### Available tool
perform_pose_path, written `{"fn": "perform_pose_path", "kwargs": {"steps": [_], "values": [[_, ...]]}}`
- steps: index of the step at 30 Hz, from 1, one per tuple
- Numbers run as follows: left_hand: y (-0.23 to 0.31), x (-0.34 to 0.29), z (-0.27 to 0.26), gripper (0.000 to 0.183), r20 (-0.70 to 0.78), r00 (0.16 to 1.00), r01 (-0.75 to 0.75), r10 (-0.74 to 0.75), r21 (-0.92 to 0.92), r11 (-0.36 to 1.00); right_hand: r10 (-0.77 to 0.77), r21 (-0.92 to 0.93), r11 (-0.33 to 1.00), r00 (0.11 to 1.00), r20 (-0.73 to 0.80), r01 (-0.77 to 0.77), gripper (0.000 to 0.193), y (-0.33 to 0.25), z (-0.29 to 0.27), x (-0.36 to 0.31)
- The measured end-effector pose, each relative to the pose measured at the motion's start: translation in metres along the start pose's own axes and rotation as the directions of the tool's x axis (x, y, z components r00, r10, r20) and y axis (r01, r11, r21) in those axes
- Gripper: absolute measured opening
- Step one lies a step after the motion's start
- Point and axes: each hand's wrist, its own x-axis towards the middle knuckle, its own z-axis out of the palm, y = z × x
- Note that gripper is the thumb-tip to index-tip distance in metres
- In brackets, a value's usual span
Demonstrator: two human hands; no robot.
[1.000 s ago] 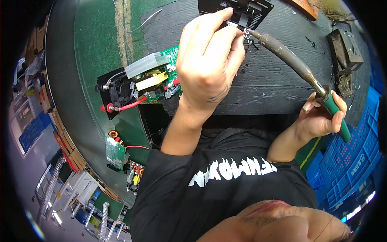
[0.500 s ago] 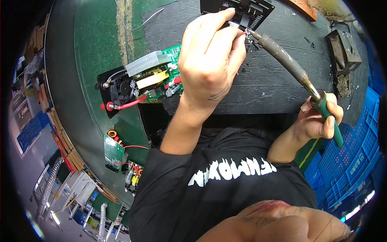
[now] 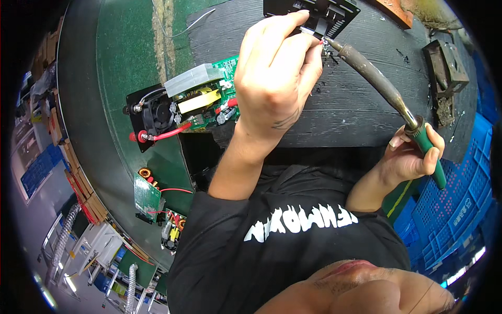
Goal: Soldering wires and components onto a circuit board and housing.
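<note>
Soldering iron (image 3: 375, 78) is held above the right part of the counter (image 3: 340, 128), slanted from its green handle (image 3: 420, 138) at near right to its tip at far centre. It is judged stiff and light enough for one hand; the metal barrel is to be treated as hot, so hold should be taken by the handle only.

A circuit assembly (image 3: 201, 101) with a fan is laid left of centre, beside the left wrist. Its exposed parts are judged fragile and best gripped by the end plate.

A black panel (image 3: 345, 14) is positioned at far centre, partly cut off by the picture's edge. It is judged thin but rigid, and best taken by its rim.

The left hand (image 3: 274, 78) is extended far, back upward, with the forearm brought in from near left. One finger is stretched to the panel; below it, fingers are pinched on a small red piece (image 3: 321, 43).

The right hand (image 3: 410, 161) is held at near right, elbow bent, fingers wrapped around the handle.

The iron's tip (image 3: 330, 41) is placed just beside the red piece; whether contact is made cannot be told.
</note>
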Motion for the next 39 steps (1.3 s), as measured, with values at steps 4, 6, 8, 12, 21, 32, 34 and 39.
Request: {"fn": "perform_pose_path", "kwargs": {"steps": [4,6,8,12,21,32,34,39], "values": [[0.0,0.0,0.0,0.017,-0.001,1.0,0.001,-0.001,-0.009,1.0,-0.022,0.028,0.999,0.999,0.046,0.021,0.044,0.0,0.001,0.001],[0.0,0.0,0.0,0.017,-0.001,1.0,0.003,-0.003,-0.013,1.0,-0.021,0.044,0.999,0.998,0.055,0.019,0.044,0.001,0.001,0.001],[0.0,0.0,-0.001,0.017,-0.001,1.0,0.004,-0.004,-0.019,1.0,-0.027,0.112,0.993,0.999,0.029,0.024,0.045,0.003,0.0,0.001],[-0.001,-0.001,-0.002,0.016,0.011,1.0,0.019,-0.019,-0.034,0.999,-0.038,0.185,0.982,0.999,0.019,0.034,0.045,0.005,-0.003,0.0],[-0.051,0.003,0.055,0.021,-0.602,0.723,-0.605,0.339,-0.314,0.732,-0.053,0.141,0.988,0.998,-0.033,0.057,0.048,0.006,-0.008,0.001],[-0.049,0.002,0.057,0.022,-0.563,0.763,-0.569,0.318,-0.351,0.744,-0.029,0.128,0.991,1.0,-0.008,0.03,0.047,0.006,-0.017,0.005],[-0.048,0.0,0.056,0.022,-0.543,0.786,-0.541,0.297,-0.371,0.755,-0.019,0.116,0.993,1.0,-0.002,0.02,0.047,0.006,-0.016,0.004],[-0.046,-0.001,0.056,0.021,-0.554,0.777,-0.543,0.299,-0.348,0.764,0.011,0.077,0.997,1.0,0.001,-0.011,0.046,0.005,-0.013,0.002]]}}
